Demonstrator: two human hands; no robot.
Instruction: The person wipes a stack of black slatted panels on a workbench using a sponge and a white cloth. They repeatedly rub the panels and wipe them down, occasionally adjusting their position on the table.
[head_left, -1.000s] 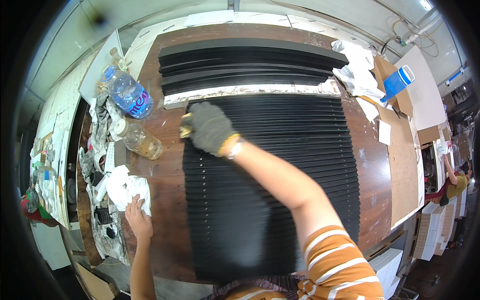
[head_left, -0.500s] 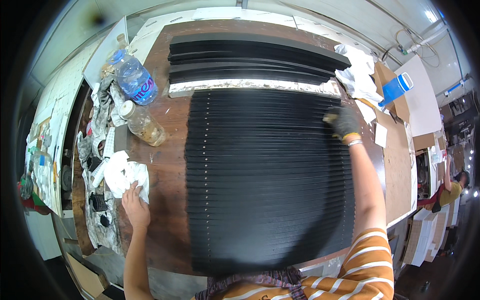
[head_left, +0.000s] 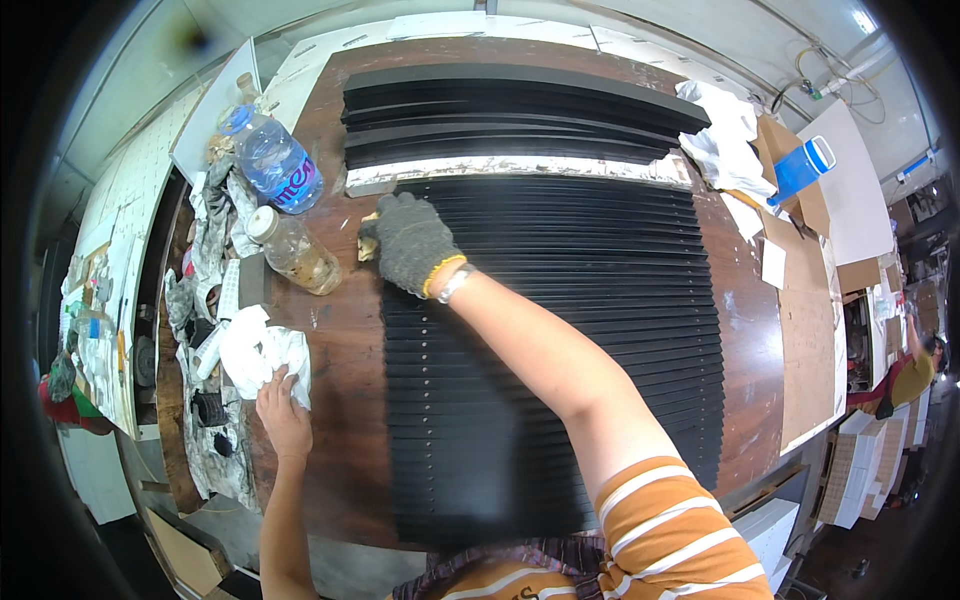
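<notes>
Brown desk [head_left: 345, 390] bore black pleated sheet [head_left: 600, 270]

Beyond the sheet lay a smudged white strip [head_left: 520, 170] and stacked black pieces [head_left: 520, 110]. Left of the sheet were a jar [head_left: 302, 258], a blue-capped bottle [head_left: 275, 165] and a white cloth [head_left: 250, 343]; right of it, pale marks [head_left: 730, 300] flecked the desk.

And here's the pleated black panel [head_left: 600, 290], matt along its ridges, a soft sheen lower down! Over it, a rough grey knit glove [head_left: 412, 250], then a shiny, metal-looking bracelet [head_left: 457, 283]. The tabletop [head_left: 755, 355] is brown wood, glaring glossy at right. Smooth clear plastic on the big bottle [head_left: 262, 155], smeared transparent jar [head_left: 302, 258], soft crumpled white cloth [head_left: 722, 125], dull brown cardboard [head_left: 808, 340].
</notes>
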